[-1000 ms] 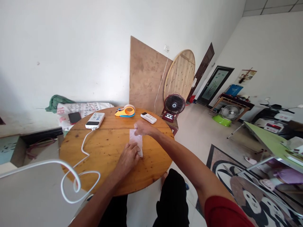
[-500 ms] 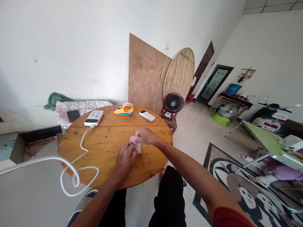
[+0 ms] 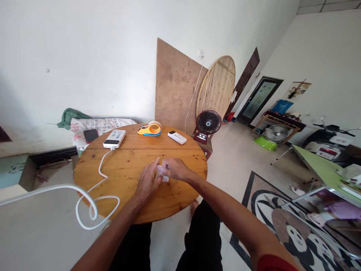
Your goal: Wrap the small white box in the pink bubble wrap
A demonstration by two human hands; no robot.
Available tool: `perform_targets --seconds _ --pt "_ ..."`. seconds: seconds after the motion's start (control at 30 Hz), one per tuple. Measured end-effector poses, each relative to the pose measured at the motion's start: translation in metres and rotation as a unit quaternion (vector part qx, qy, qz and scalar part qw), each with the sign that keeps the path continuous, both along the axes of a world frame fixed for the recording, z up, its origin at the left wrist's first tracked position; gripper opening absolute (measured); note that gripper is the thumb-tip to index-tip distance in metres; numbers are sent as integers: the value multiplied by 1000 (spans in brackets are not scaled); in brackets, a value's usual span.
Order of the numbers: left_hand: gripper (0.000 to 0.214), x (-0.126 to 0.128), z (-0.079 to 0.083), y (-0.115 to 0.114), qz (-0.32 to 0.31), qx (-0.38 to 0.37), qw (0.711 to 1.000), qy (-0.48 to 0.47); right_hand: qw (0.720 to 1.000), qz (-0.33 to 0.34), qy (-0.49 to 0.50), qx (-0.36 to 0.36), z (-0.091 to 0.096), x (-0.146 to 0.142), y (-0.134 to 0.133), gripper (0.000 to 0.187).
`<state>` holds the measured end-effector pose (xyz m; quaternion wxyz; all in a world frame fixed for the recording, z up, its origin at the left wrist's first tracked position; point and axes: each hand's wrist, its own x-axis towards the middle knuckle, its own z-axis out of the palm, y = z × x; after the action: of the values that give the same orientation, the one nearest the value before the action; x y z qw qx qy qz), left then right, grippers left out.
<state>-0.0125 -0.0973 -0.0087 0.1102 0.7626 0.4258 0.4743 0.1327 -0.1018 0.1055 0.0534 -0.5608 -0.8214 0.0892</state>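
Observation:
A small, pale, crumpled sheet (image 3: 161, 173), thin and slightly see-through, is between my hands over the round wooden table (image 3: 124, 169). Whether it is tissue or plastic I cannot make out. My right hand (image 3: 175, 169) has its fingers curled and pinches the sheet's upper right part. On the other side, my left hand (image 3: 148, 179) has its fingers stretched out and parted, the thumb close to the sheet's lower left edge. Part of the sheet is hidden behind the fingers.
Toward the table's back lie a white power bank (image 3: 114, 139) with a white cable (image 3: 101, 171), an orange tape dispenser (image 3: 152, 129) and a smaller white power bank (image 3: 177, 137). Beyond the table stands a dark fan (image 3: 208, 122). A green table (image 3: 316, 165) is at the right.
My left hand's fingers have loosened from the sheet and straightened. My right hand has lowered slightly, still pinching it. The view has shifted a little.

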Motion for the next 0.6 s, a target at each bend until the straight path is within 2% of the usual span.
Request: perform_targets --seconds 0.2,0.3,0.4,0.5,0.6 --pt "29 -6 -4 6 -35 17 999 29 995 19 -65 77 -9 -5 -28 13" --pt "27 -6 -3 5 -44 22 998 38 991 34 -82 104 -3 -8 -28 12" --pt "27 -6 -2 5 -44 12 998 34 990 40 -92 96 1 -9 -24 11" --pt "24 -7 -1 5 -52 2 998 30 990 48 -89 99 -12 -7 -27 12" --pt "21 -8 -1 4 -55 9 998 38 983 56 -71 162 -37 -3 -35 15"
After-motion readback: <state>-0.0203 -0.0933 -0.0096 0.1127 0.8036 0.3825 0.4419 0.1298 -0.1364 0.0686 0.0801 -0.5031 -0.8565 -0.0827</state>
